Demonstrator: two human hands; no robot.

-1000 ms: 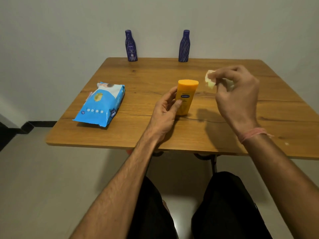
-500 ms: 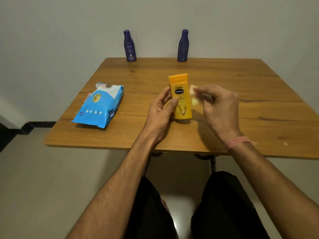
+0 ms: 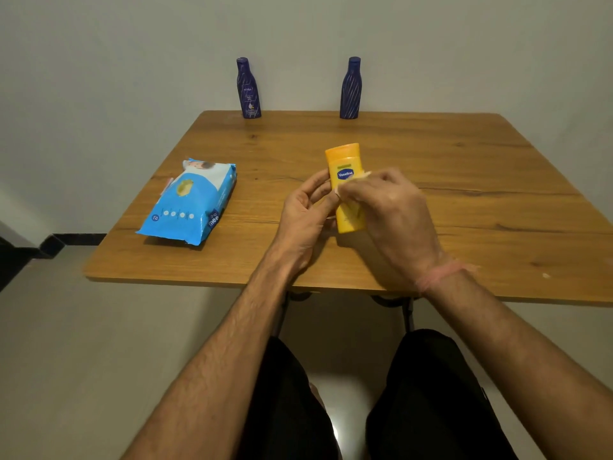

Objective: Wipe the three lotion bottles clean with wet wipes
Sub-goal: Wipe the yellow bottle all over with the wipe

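Observation:
A yellow lotion bottle point(image 3: 345, 164) stands cap down near the middle of the wooden table point(image 3: 464, 194). My left hand point(image 3: 305, 214) grips it from the left side. My right hand point(image 3: 391, 207) pinches a crumpled white wet wipe point(image 3: 348, 184) against the bottle's front, below the label. Two dark blue lotion bottles stand upright at the table's far edge by the wall, one at back left point(image 3: 248, 88) and one at back right point(image 3: 351, 88).
A blue pack of wet wipes point(image 3: 190, 202) lies flat on the left part of the table. The wall rises right behind the far edge. My knees are under the near edge.
My right hand came down and left from above the table with the wipe and now presses it on the bottle. My left hand turned the bottle more upright.

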